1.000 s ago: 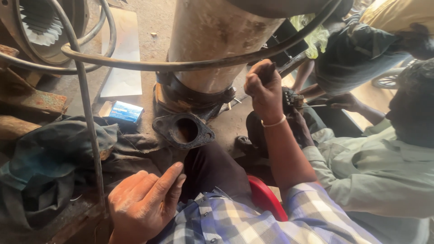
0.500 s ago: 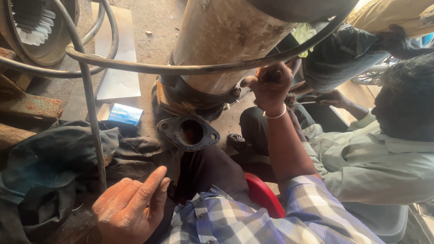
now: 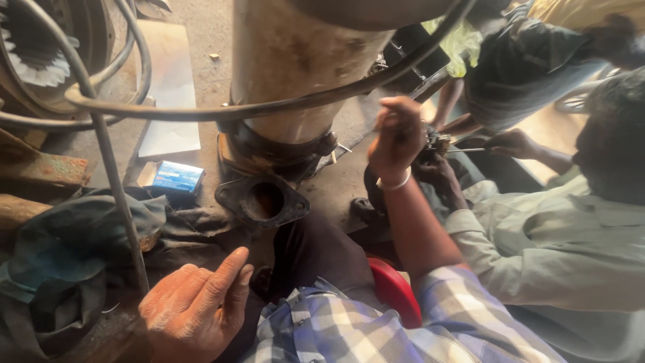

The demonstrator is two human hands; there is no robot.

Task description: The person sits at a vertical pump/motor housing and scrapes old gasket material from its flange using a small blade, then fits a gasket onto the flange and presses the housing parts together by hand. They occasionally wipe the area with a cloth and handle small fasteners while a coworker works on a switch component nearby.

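Your right hand [image 3: 398, 138] is clenched around the black hose [image 3: 282, 104]; grip it firmly, with your left hand [image 3: 195, 302] resting open, empty.

Left hand [image 3: 195, 306] held low near own lap, back upward, index finger extended forward, other fingers loosely bent, nothing gripped. Right arm raised, forearm bare below rolled checked sleeve, pale bangle worn at wrist. Right hand [image 3: 398, 138] closed into loose fist, knuckles toward camera; whether anything is gripped inside cannot be told.
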